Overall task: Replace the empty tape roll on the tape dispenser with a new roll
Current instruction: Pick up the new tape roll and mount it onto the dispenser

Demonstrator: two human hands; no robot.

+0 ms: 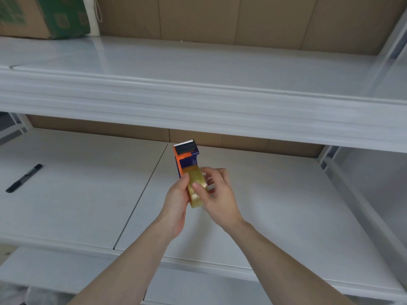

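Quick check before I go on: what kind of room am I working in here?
Probably a stockroom or packing area. White metal shelving lined with cardboard sheets, a cardboard box on the upper shelf, and a tape dispenser with a tape roll in both hands suggest it.

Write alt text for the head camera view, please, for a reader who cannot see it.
Two bare hands, left hand and right hand, hold an orange and purple tape dispenser with a clear tape roll above a white shelf. A black marker lies at left.
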